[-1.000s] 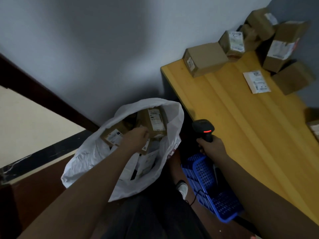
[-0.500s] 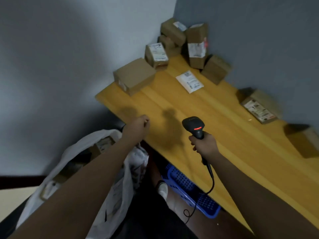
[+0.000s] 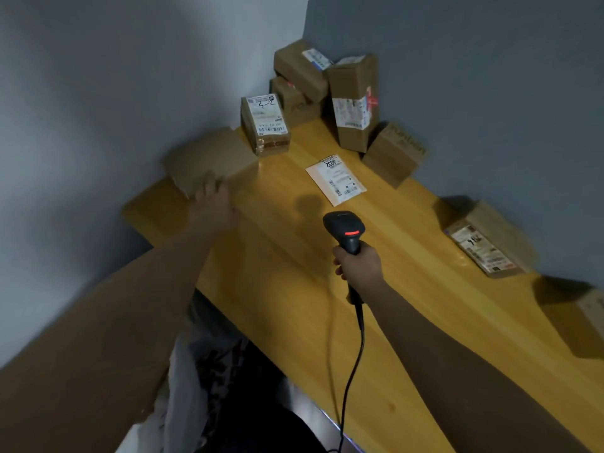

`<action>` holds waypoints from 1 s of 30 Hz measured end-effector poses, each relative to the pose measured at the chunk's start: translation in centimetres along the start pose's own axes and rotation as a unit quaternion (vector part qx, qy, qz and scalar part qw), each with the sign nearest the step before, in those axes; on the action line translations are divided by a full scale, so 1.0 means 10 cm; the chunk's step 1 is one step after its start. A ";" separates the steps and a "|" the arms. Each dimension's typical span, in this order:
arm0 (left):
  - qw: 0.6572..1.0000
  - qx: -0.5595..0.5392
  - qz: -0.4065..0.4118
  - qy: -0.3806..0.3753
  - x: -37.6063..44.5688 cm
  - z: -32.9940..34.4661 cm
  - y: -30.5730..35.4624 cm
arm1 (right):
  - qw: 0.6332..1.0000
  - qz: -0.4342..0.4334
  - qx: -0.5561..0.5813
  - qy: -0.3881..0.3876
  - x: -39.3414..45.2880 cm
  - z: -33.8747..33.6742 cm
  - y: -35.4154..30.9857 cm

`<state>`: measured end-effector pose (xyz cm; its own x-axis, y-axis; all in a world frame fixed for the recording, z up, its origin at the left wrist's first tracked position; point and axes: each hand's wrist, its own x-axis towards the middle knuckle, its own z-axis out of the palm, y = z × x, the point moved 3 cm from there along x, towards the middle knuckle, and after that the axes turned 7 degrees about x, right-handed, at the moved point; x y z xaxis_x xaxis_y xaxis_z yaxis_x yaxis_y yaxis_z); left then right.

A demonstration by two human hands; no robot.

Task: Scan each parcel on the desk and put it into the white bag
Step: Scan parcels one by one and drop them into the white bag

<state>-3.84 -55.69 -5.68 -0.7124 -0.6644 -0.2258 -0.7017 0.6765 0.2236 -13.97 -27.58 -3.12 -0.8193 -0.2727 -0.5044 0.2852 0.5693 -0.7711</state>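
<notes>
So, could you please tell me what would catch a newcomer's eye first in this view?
Probably the black barcode scanner with its glowing red light, held upright over the middle of the yellow desk in the right hand. Next, the left hand reaching to the plain brown box at the desk's left end, blurred. Behind them, labelled parcels pile up in the wall corner.

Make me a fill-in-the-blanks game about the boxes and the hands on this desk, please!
1. The right hand holds a black ____.
2. The left hand reaches the plain brown box at the desk's ____ end.
3. The flat white label lies on the ____ desk.
4. The light on the scanner glows ____.

Missing words: scanner; left; yellow; red
</notes>
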 end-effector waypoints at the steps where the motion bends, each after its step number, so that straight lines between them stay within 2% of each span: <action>1: 1.000 0.021 0.003 -0.003 0.11 -0.01 -0.02 | 1.000 0.007 0.001 -0.003 0.07 0.05 0.01; 8: 0.993 0.107 0.005 -0.044 0.58 0.12 -0.26 | 0.999 0.036 -0.004 -0.002 0.31 0.23 0.24; 13: 0.986 0.142 0.085 0.019 0.33 0.16 -0.12 | 0.999 0.050 -0.013 0.003 0.30 0.16 0.29; 16: 0.984 0.134 0.106 -0.046 -0.02 0.26 0.09 | 0.998 0.059 -0.001 0.013 0.22 0.05 0.27; 18: 0.975 0.134 0.165 -0.065 -0.33 0.39 0.25 | 0.996 0.070 0.042 0.032 0.13 -0.05 0.27; 20: 0.955 0.107 0.266 -0.073 -0.65 0.50 0.40 | 0.992 0.084 0.081 0.051 0.02 -0.16 0.29; 22: 0.927 0.055 0.369 -0.030 -0.87 0.54 0.46 | 0.987 0.099 0.112 0.067 -0.08 -0.27 0.34; 23: 0.924 0.026 0.382 -0.004 -0.93 0.51 0.47 | 0.984 0.102 0.123 0.073 -0.12 -0.31 0.36; 24: 0.934 -0.011 0.357 0.019 -0.96 0.46 0.46 | 0.983 0.102 0.130 0.078 -0.14 -0.34 0.38; 26: 0.973 -0.093 0.209 0.035 -0.93 0.38 0.40 | 0.981 0.095 0.143 0.092 -0.15 -0.35 0.38; 28: 0.983 -0.172 0.030 -0.052 -0.85 0.38 0.31 | 0.979 0.085 0.146 0.113 -0.11 -0.34 0.34; 30: 0.957 -0.235 -0.050 -0.161 -0.74 0.47 0.27 | 0.980 0.078 0.141 0.119 -0.05 -0.28 0.28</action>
<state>-0.44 -47.43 -7.80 -0.6564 -0.5342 -0.5327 -0.7449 0.3470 0.5699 -14.13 -23.69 -3.96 -0.8377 0.0074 -0.5460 0.5150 0.3431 -0.7855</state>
